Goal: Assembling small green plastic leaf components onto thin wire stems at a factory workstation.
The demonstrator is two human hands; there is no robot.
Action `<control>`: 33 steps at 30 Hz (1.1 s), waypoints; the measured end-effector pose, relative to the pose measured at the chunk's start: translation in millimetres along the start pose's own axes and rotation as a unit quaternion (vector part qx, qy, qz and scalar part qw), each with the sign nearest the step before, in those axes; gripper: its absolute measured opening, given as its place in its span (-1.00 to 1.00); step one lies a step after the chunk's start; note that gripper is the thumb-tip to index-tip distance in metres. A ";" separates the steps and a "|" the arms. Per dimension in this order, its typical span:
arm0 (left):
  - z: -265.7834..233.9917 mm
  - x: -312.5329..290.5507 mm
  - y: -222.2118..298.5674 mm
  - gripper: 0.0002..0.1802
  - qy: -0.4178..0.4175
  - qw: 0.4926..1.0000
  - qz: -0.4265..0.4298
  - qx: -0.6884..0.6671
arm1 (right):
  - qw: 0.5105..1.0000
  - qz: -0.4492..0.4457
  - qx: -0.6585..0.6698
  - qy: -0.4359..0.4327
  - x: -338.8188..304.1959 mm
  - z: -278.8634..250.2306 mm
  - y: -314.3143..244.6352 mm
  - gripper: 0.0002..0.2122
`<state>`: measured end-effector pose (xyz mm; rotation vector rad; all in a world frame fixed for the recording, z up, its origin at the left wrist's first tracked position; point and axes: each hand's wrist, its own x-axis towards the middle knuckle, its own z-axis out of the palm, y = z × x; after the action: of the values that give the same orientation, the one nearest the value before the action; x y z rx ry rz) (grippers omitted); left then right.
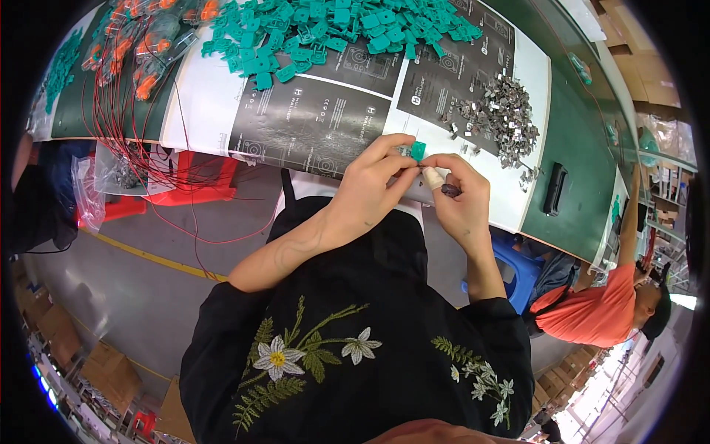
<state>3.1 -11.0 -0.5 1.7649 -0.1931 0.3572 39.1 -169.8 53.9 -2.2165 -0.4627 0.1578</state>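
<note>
Over the near edge of the table, my two hands meet at a small green plastic part [418, 150]. My left hand [376, 181] is closed, pinching that part between thumb and fingers. My right hand [464, 198] is closed too, with its fingertips at the part's lower end. A pale wrap covers one finger of it. A dark rounded thing [450, 190] shows within its curled fingers; its kind cannot be made out. Whatever lies between the fingertips is mostly hidden.
A big heap of green plastic parts [340, 26] covers the far side. Small metal pieces [510, 122] lie piled at right, near a black oblong object [555, 189]. Red and black wires [133, 140] with orange-and-clear parts [151, 55] hang at left. Another person [592, 311] sits at right.
</note>
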 end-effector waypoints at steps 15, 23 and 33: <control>-3.3 10.6 3.1 -0.71 -0.045 0.997 -0.013 -0.065 | 0.997 -0.077 -0.005 0.018 2.8 0.2 -3.5 -0.89; -6.4 11.1 4.6 -0.74 -0.056 0.996 -0.032 -0.067 | 0.996 -0.085 -0.004 0.030 0.3 0.7 3.8 -0.90; -10.6 15.0 0.2 -0.87 -0.074 0.997 -0.001 -0.038 | 0.998 -0.051 -0.019 -0.040 5.1 -12.2 1.2 -0.88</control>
<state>15.7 0.2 6.8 1.7177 -0.3069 0.2145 47.4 -177.5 60.9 -2.2247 -0.6259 0.1845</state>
